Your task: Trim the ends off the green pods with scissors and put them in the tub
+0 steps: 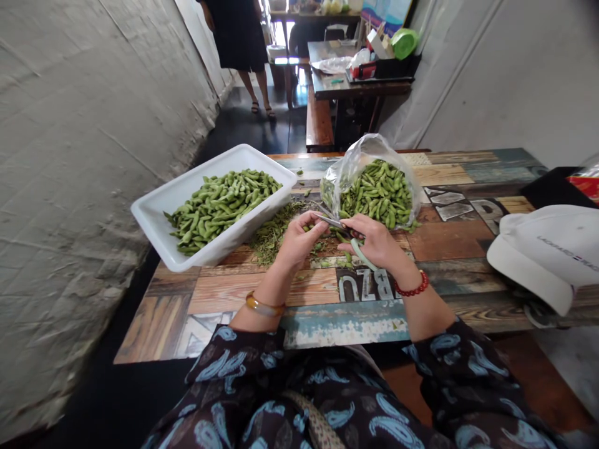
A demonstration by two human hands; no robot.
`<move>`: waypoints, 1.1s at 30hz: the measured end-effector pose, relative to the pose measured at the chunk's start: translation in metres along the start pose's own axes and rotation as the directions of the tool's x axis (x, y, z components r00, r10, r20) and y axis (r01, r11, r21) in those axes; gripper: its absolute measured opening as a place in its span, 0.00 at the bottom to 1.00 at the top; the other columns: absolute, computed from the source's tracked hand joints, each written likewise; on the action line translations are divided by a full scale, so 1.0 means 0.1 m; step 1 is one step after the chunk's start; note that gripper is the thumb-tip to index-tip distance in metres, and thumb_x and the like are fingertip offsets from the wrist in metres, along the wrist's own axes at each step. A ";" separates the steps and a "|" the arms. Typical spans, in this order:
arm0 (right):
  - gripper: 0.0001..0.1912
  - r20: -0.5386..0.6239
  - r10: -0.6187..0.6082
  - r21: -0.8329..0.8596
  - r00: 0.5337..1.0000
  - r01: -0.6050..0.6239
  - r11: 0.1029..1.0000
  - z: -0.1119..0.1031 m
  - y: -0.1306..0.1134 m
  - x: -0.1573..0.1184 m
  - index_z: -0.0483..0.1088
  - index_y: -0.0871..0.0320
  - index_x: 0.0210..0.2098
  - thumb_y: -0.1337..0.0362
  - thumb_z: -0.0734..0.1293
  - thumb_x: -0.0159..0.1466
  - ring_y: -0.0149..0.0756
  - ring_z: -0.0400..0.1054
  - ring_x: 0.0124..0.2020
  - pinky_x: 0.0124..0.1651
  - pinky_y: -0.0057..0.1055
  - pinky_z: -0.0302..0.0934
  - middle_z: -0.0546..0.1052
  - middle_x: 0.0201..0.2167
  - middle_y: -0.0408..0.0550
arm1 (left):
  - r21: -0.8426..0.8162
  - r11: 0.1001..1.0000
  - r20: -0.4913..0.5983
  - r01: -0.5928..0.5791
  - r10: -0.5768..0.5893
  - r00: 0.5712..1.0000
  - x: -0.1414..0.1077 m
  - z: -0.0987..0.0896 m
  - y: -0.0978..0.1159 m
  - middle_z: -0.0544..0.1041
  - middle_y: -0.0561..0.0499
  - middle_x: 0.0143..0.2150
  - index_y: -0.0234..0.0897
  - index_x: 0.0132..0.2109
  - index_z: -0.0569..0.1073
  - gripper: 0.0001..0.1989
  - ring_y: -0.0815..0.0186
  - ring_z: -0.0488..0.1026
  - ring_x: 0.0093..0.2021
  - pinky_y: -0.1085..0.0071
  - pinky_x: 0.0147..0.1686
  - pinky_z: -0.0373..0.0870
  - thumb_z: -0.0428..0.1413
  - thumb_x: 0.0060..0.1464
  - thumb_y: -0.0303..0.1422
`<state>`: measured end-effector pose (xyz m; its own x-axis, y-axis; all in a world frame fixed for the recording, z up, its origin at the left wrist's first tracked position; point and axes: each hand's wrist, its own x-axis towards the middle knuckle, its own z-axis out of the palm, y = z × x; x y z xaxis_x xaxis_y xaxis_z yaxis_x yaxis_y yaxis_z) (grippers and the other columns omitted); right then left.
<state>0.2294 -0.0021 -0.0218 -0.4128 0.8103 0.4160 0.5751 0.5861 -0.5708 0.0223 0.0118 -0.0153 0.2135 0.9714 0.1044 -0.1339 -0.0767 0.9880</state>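
My right hand (pixel 378 242) is closed around scissors with a pale green handle (pixel 362 254); their blades point left, toward my other hand. My left hand (pixel 298 240) is pinched close to the blade tips, and a bit of green edamame pod (pixel 306 229) shows at its fingers, mostly hidden. Just beyond the right hand, a clear plastic bag (pixel 369 146) lies open, full of edamame pods (pixel 381 190). To the left stands a white plastic tub (pixel 147 209) holding a heap of pods (pixel 224 209). Stem and leaf trimmings (pixel 269 240) are piled between tub and hands.
A patterned wood-look table (pixel 234 290) carries all this. At its right lie a white cap (pixel 552 249) and a black item (pixel 552 187). Rough wall (pixel 93 125) runs along the left. Farther off are a person's legs (pixel 255 87) and a second table (pixel 337 87) with clutter.
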 end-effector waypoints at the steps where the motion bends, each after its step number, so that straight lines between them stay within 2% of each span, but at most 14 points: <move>1: 0.23 0.002 0.002 -0.007 1.000 -0.002 1.000 0.00 -0.01 0.00 0.70 0.56 0.53 0.57 0.74 0.60 0.39 0.69 0.35 0.42 0.37 0.68 0.74 0.41 0.51 | 0.010 1.000 -0.018 -0.023 0.023 1.000 0.01 -0.01 -0.01 0.75 0.52 0.31 0.35 0.34 0.76 0.10 0.70 0.68 0.32 0.74 0.34 0.65 0.63 0.50 0.38; 6: 0.24 -0.010 -0.010 -0.081 1.000 0.009 0.997 -0.05 -0.06 0.00 0.69 0.56 0.54 0.59 0.73 0.60 0.40 0.70 0.37 0.42 0.38 0.69 0.74 0.43 0.52 | 0.107 0.992 -0.051 -0.059 0.065 0.997 0.01 -0.03 -0.01 0.80 0.49 0.39 0.36 0.40 0.81 0.11 0.64 0.74 0.41 0.68 0.46 0.69 0.63 0.50 0.36; 11: 0.23 -0.021 -0.043 -0.139 0.999 0.040 0.989 -0.08 -0.11 0.01 0.69 0.56 0.55 0.59 0.72 0.62 0.43 0.71 0.40 0.43 0.38 0.68 0.74 0.44 0.53 | 0.171 0.984 -0.048 -0.058 0.068 0.997 0.01 -0.03 -0.01 0.82 0.49 0.39 0.36 0.39 0.82 0.11 0.62 0.75 0.42 0.66 0.48 0.69 0.63 0.50 0.36; 15: 0.24 -0.014 -0.049 -0.158 0.999 0.046 0.986 -0.07 -0.12 0.00 0.69 0.57 0.55 0.59 0.72 0.61 0.43 0.71 0.40 0.42 0.38 0.68 0.74 0.44 0.53 | 0.185 0.981 -0.054 -0.064 0.075 0.996 0.02 -0.04 -0.02 0.82 0.48 0.39 0.36 0.38 0.82 0.11 0.63 0.76 0.40 0.66 0.47 0.70 0.63 0.49 0.37; 22: 0.24 0.000 -0.057 -0.139 0.998 0.056 0.989 -0.08 -0.13 0.00 0.69 0.56 0.55 0.59 0.72 0.62 0.43 0.71 0.42 0.45 0.39 0.68 0.74 0.44 0.53 | 0.190 0.979 0.032 -0.072 0.067 0.997 0.01 -0.05 0.00 0.83 0.49 0.36 0.36 0.36 0.83 0.09 0.63 0.76 0.38 0.68 0.45 0.70 0.62 0.50 0.36; 29: 0.24 0.043 -0.057 -0.054 0.997 0.060 0.997 -0.11 -0.09 0.01 0.69 0.52 0.56 0.58 0.72 0.61 0.42 0.70 0.41 0.44 0.38 0.68 0.74 0.43 0.51 | 0.170 0.983 0.064 -0.068 0.058 0.996 0.00 -0.05 0.05 0.83 0.48 0.38 0.37 0.36 0.83 0.08 0.61 0.77 0.39 0.66 0.45 0.71 0.63 0.50 0.35; 33: 0.22 0.076 -0.051 -0.050 0.996 0.055 0.997 -0.11 -0.06 -0.01 0.70 0.53 0.55 0.57 0.71 0.62 0.40 0.70 0.37 0.41 0.35 0.67 0.74 0.38 0.49 | 0.187 0.980 0.071 -0.070 0.057 0.996 0.00 -0.05 0.06 0.82 0.48 0.36 0.37 0.37 0.83 0.09 0.62 0.76 0.38 0.66 0.45 0.70 0.63 0.50 0.37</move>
<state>0.2343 -0.0060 -0.0109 -0.4943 0.7774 0.3891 0.5863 0.6286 -0.5110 0.0164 0.0123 -0.0099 0.2734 0.9470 0.1687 0.0345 -0.1849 0.9821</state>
